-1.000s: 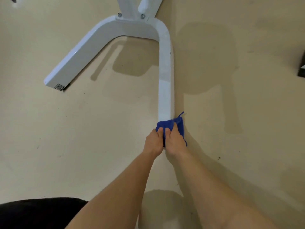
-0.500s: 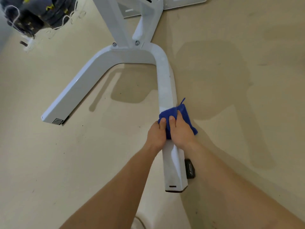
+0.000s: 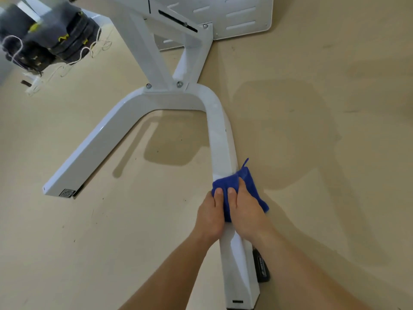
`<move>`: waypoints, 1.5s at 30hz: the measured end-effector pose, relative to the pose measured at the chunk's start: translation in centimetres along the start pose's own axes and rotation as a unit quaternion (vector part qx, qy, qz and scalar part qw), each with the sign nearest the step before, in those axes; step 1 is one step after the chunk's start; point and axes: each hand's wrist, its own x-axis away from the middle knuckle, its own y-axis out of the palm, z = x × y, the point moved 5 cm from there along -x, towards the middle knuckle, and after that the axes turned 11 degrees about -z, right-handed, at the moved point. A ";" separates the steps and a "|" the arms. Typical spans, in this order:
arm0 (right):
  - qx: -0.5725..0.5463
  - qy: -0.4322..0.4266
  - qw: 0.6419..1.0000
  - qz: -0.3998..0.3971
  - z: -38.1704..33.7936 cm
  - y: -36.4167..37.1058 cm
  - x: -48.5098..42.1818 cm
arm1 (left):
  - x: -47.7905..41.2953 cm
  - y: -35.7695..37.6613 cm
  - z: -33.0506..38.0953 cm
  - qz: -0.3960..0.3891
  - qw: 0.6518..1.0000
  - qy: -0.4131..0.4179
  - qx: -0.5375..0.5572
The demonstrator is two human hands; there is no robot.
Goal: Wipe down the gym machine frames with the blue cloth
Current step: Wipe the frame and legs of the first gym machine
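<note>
A white U-shaped machine base frame [image 3: 220,139] lies on the beige floor, its right leg running toward me. The blue cloth [image 3: 225,183] is draped over that right leg about halfway along. My left hand [image 3: 210,214] presses the cloth's left side with fingers curled over it. My right hand [image 3: 247,209] grips its right side, thumb beside the left thumb. Part of the cloth sticks out to the right of my right hand.
The frame's left leg [image 3: 89,157] ends at a sticker near the left. White uprights [image 3: 145,45] and a slotted white plate [image 3: 234,16] rise behind. Dark weight plates with white string [image 3: 51,41] sit at the top left. A black foot pad [image 3: 262,268] sits beside the near leg end.
Both hands slid the cloth up the right leg away from its near end, which is now uncovered. The view has tilted upward, showing more of the uprights and weight plates.
</note>
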 end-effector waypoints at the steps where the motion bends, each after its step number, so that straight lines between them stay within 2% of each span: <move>1: 0.013 0.000 1.000 0.001 -0.3 -0.3 -0.7 | -0.2 -0.1 0.1 -0.010 1.000 0.000 0.003; 5: 0.034 0.001 0.999 0.003 -1.3 -1.7 -4.0 | -3.0 -1.1 1.8 0.003 1.000 -0.003 0.020; 10: -0.046 0.027 0.998 0.019 -2.1 -2.8 -8.6 | -6.6 -2.3 4.4 0.016 1.000 0.001 0.024; 14: 0.025 -0.019 0.998 0.057 -4.3 -4.7 -11.7 | -9.8 -3.3 5.8 0.029 0.999 0.000 0.017; 23: 0.040 -0.028 0.997 0.062 -7.3 -8.0 -19.8 | -17.2 -5.9 9.4 0.040 0.999 0.022 0.017; 30: 0.039 -0.020 0.998 0.035 -10.1 -10.4 -23.6 | -22.4 -7.7 12.2 0.043 0.999 0.022 0.007; 36: 0.023 0.002 0.999 0.039 -9.2 -9.0 -21.0 | -19.4 -7.1 12.5 0.032 0.999 0.014 -0.025; 41: 0.056 0.003 0.997 0.048 -7.0 -6.3 -14.4 | -13.1 -5.1 8.8 0.021 0.999 0.004 -0.027; 45: 0.007 0.032 0.999 0.034 -3.9 -3.1 -7.6 | -5.9 -2.5 5.8 0.014 0.999 -0.033 -0.034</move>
